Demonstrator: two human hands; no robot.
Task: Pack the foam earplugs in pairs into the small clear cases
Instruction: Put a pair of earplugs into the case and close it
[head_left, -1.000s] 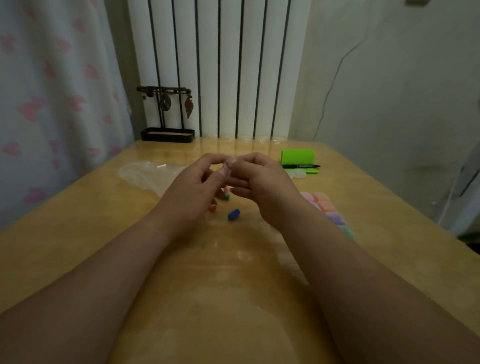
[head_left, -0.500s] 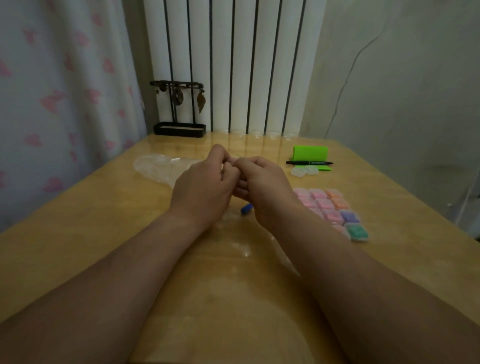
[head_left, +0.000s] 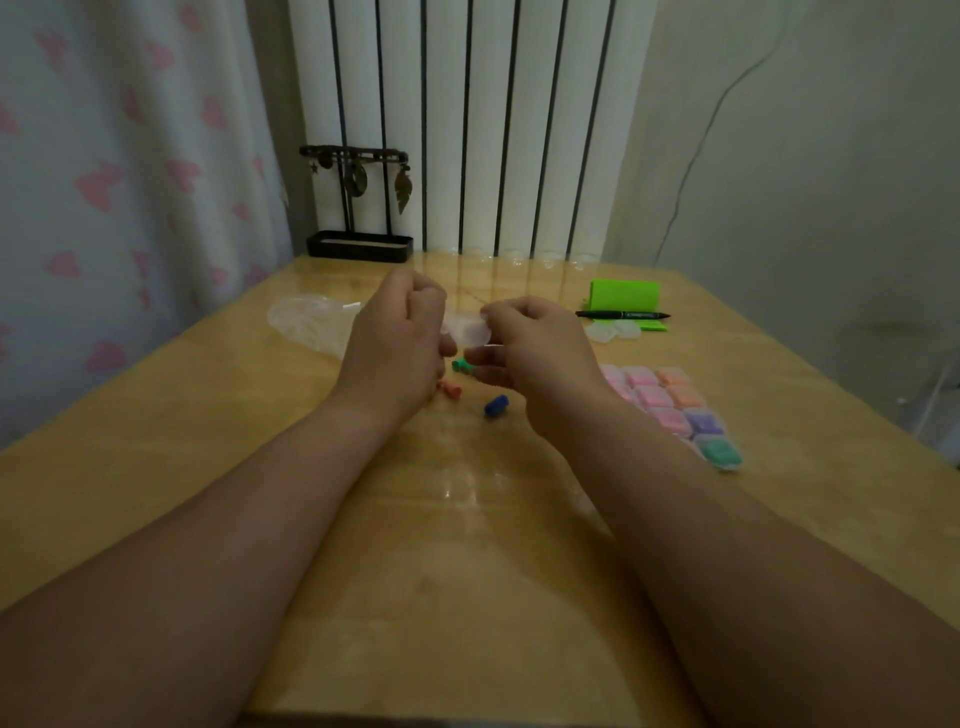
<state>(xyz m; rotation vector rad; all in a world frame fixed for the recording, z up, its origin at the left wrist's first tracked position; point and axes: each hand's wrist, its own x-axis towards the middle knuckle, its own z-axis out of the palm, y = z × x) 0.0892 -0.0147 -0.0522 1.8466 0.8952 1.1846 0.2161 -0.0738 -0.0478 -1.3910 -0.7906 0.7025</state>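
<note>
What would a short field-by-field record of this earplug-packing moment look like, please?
Left hand: holds clear case
Right hand: pinches the same case
Loose earplugs: green earplug, orange earplug, blue earplug, on the table
Filled cases: in rows, right of the hands
Empty cases: beside the pen
Plastic bag: far left

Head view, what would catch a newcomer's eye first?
The left hand and right hand hold a small clear case between them over the middle of the table. To their right lies a block of filled cases in pink, orange, purple and green; a blue earplug lies loose by the right wrist.
</note>
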